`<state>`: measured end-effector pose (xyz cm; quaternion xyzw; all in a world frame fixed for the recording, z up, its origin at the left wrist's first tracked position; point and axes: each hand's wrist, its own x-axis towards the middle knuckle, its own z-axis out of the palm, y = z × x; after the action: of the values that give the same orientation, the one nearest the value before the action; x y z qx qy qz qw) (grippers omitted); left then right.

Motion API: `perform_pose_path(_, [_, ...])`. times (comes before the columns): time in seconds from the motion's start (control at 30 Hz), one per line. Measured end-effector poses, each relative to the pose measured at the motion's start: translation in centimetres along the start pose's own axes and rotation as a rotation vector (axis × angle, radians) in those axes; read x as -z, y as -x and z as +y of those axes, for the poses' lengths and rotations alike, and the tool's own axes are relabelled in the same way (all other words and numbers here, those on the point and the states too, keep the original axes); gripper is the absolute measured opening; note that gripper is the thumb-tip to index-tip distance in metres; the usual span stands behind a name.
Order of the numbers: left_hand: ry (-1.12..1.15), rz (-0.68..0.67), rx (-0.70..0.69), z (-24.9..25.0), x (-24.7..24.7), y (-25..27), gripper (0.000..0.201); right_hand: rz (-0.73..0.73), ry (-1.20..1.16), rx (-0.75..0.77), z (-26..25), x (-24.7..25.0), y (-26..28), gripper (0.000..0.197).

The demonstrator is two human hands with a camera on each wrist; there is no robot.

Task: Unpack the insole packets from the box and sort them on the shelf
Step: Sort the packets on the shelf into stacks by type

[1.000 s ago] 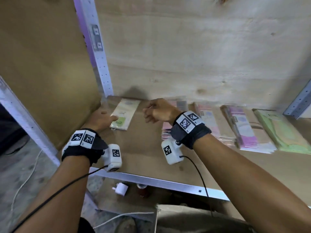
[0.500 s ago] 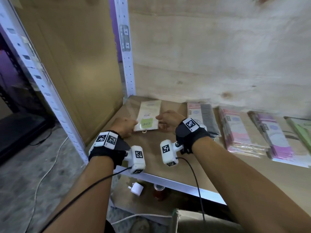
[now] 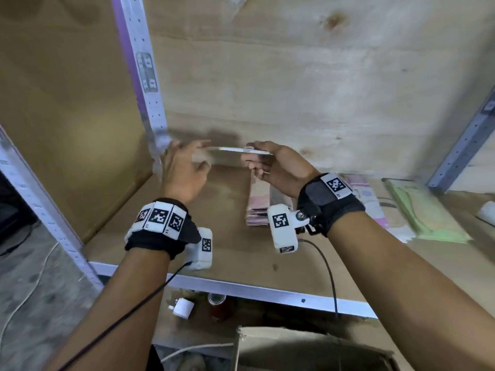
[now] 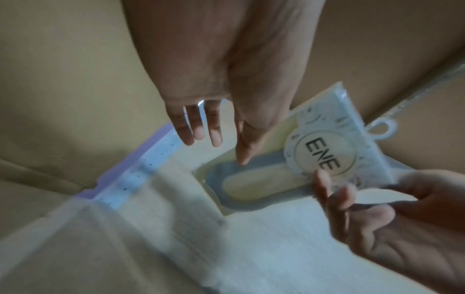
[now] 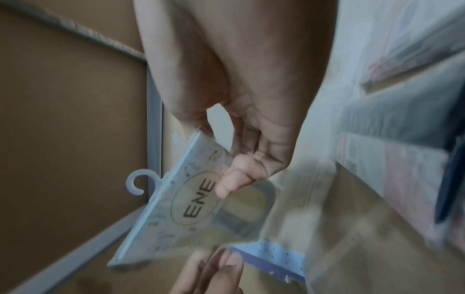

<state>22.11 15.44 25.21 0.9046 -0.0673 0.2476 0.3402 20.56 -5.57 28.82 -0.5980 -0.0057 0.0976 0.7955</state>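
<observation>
Progress: four stacks of insole packets [image 3: 367,202] already lie in a row along the shelf [image 3: 235,253] toward its back edge, running from the middle to the right end. The left back corner of the shelf is bare.
Box: a cardboard box [image 3: 308,349] stands below the front edge; its contents are hidden, so what remains cannot be told.
Packet in hand: one ENE packet [image 4: 324,151] is held in the air above the left back part of the shelf, not yet set down.
Right hand [image 3: 278,164]: pinches the packet, thumb on the printed face.
Left hand [image 3: 184,170]: fingers straight and spread, beside the packet; contact cannot be told.
Orientation: packet roughly level, seen edge-on from the head view; long axis runs left to right along the shelf, hanger hook [image 5: 137,184] at one short end.
</observation>
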Motion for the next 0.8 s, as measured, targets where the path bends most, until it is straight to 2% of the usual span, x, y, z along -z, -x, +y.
perform_pose_path(0.1, [0.051, 0.147, -0.199, 3.7, -0.6, 0.5, 0.012, -0.028, -0.068, -0.003, -2.1, 3.0, 2.7, 0.029])
perform_pose_path(0.17, [0.109, 0.196, -0.285, 6.0, -1.3, 0.8, 0.016, 0.002, -0.122, 0.008, -3.2, 5.1, 4.4, 0.029])
perform_pose_path(0.33, [0.319, 0.078, -0.340, 10.5, -4.9, 1.9, 0.011, 0.085, -0.174, 0.078, -4.0, 10.5, 8.1, 0.025])
perform_pose_path(0.5, [0.558, -0.143, -0.267, 13.2, -9.9, 3.6, 0.024, 0.241, 0.075, 0.043, -2.4, 15.5, 10.5, 0.005])
perform_pose_path(0.6, [0.724, -0.239, -0.104, 14.8, -12.4, 5.1, 0.016, 0.316, 0.284, 0.038, -0.3, 17.3, 11.3, 0.015])
perform_pose_path(0.73, [0.803, -0.388, 0.090, 15.5, -14.9, 6.0, 0.016, 0.239, 0.244, -0.008, 2.1, 18.6, 11.9, 0.030])
perform_pose_path(0.8, [0.805, -0.423, 0.162, 15.3, -15.7, 5.8, 0.024, 0.207, 0.218, -0.012, 2.3, 19.3, 12.0, 0.032])
